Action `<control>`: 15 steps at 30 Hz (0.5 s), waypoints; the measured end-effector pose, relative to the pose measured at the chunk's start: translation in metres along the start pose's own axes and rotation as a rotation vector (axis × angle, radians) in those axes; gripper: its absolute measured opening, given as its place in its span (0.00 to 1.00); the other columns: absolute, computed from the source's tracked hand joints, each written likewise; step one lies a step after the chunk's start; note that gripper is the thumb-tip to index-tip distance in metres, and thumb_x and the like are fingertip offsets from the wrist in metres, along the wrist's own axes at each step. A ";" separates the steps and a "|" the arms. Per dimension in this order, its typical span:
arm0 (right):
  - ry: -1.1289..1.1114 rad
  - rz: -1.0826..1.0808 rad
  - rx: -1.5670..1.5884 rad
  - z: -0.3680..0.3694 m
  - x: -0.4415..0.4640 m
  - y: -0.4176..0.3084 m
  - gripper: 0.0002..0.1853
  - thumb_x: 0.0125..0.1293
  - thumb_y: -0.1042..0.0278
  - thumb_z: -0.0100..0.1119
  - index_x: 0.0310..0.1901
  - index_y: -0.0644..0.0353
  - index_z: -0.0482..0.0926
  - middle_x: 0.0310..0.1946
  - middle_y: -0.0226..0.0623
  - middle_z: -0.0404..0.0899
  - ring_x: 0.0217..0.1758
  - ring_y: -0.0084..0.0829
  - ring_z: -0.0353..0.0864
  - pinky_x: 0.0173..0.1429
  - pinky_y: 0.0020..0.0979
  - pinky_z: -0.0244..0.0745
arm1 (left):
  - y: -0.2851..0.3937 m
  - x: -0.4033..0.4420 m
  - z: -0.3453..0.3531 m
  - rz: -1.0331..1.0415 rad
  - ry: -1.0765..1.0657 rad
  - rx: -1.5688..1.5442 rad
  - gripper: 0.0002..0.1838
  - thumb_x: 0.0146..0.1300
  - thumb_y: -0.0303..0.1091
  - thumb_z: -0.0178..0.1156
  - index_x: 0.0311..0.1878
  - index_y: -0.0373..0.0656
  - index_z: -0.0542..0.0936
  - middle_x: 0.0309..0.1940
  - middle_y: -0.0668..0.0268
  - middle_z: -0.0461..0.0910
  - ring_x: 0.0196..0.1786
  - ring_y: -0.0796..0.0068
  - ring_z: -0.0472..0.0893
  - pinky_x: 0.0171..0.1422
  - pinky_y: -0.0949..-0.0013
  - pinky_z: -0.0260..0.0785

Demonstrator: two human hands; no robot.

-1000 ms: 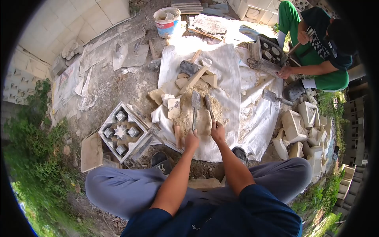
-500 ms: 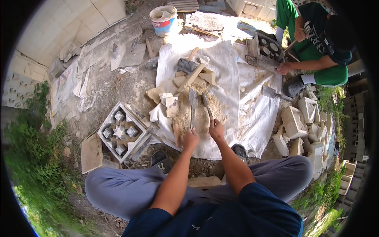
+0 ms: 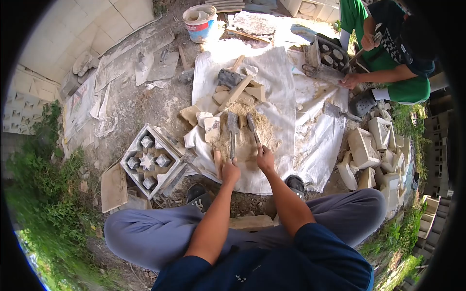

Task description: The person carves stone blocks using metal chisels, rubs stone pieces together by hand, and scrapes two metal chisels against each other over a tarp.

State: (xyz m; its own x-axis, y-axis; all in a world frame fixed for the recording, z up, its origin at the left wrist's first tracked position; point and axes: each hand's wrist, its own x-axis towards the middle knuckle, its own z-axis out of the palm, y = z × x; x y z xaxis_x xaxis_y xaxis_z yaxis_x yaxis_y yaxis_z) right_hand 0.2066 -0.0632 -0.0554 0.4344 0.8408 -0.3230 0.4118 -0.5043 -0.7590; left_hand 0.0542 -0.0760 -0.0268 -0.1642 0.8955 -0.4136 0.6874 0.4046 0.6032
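Note:
My left hand [image 3: 230,172] is closed round the handle of a trowel [image 3: 233,123], whose flat grey blade lies on a heap of sandy mix [image 3: 267,128]. In my right hand [image 3: 265,159] is a narrower dark-bladed tool, perhaps a small trowel [image 3: 251,122], its tip also at the heap. The two blades are close together but apart. Underneath the heap spreads a white sheet [image 3: 310,165]. Left of my hands sits a square metal mould [image 3: 147,161] with a star and several blocks inside.
Broken blocks and a mallet [image 3: 229,77] lie beyond the heap. A bucket [image 3: 200,24] stands at the back. At the right, another person [image 3: 395,72] works over a mould [image 3: 331,54]; a spare trowel [image 3: 335,110] and stacked cast blocks [image 3: 364,148] are nearby.
The trowel in my left hand has shifted slightly left and nearer to me. My right hand's tool has barely moved. The other person's hands have shifted a little.

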 end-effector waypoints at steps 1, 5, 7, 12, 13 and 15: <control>0.013 -0.010 0.021 -0.001 -0.001 -0.004 0.29 0.71 0.44 0.44 0.31 0.67 0.75 0.23 0.57 0.75 0.30 0.54 0.76 0.37 0.47 0.67 | 0.000 0.000 -0.001 -0.023 0.000 -0.006 0.20 0.71 0.45 0.44 0.47 0.35 0.75 0.40 0.40 0.79 0.46 0.39 0.77 0.49 0.47 0.68; 0.031 -0.028 0.055 -0.009 0.004 -0.023 0.28 0.71 0.46 0.45 0.31 0.69 0.75 0.25 0.60 0.76 0.32 0.60 0.75 0.38 0.48 0.68 | 0.018 -0.009 -0.011 -0.038 0.061 0.025 0.20 0.71 0.44 0.45 0.44 0.35 0.76 0.36 0.42 0.80 0.43 0.40 0.79 0.47 0.46 0.69; 0.021 0.008 0.077 -0.012 0.003 -0.031 0.28 0.71 0.46 0.45 0.31 0.68 0.75 0.23 0.59 0.75 0.30 0.60 0.75 0.37 0.48 0.68 | 0.014 -0.016 -0.007 0.007 0.102 -0.012 0.19 0.70 0.43 0.46 0.45 0.35 0.76 0.35 0.42 0.80 0.43 0.40 0.79 0.46 0.47 0.69; 0.016 0.041 0.096 0.001 -0.004 -0.014 0.29 0.70 0.44 0.45 0.33 0.68 0.77 0.24 0.59 0.76 0.31 0.59 0.77 0.38 0.48 0.69 | 0.022 -0.027 -0.004 0.020 0.084 -0.042 0.18 0.70 0.41 0.46 0.44 0.35 0.76 0.34 0.42 0.80 0.42 0.40 0.79 0.44 0.47 0.69; 0.014 0.047 0.101 0.003 -0.008 -0.012 0.29 0.70 0.44 0.45 0.33 0.68 0.77 0.24 0.60 0.76 0.32 0.59 0.77 0.39 0.48 0.69 | 0.019 -0.026 -0.002 0.022 0.081 -0.024 0.17 0.70 0.40 0.45 0.43 0.35 0.76 0.33 0.42 0.80 0.41 0.39 0.79 0.43 0.46 0.69; 0.076 0.008 0.099 0.009 -0.009 -0.006 0.28 0.71 0.45 0.44 0.31 0.68 0.76 0.22 0.57 0.75 0.28 0.57 0.75 0.36 0.47 0.68 | 0.012 -0.020 0.007 0.026 0.079 -0.012 0.17 0.70 0.40 0.45 0.43 0.35 0.76 0.33 0.41 0.80 0.40 0.38 0.79 0.43 0.45 0.69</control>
State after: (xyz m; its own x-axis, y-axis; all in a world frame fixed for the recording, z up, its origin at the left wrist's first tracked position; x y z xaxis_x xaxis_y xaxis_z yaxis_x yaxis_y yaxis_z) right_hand 0.1926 -0.0659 -0.0527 0.4981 0.8178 -0.2884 0.3289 -0.4859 -0.8098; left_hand 0.0712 -0.0906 -0.0158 -0.2020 0.9172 -0.3434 0.6836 0.3832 0.6212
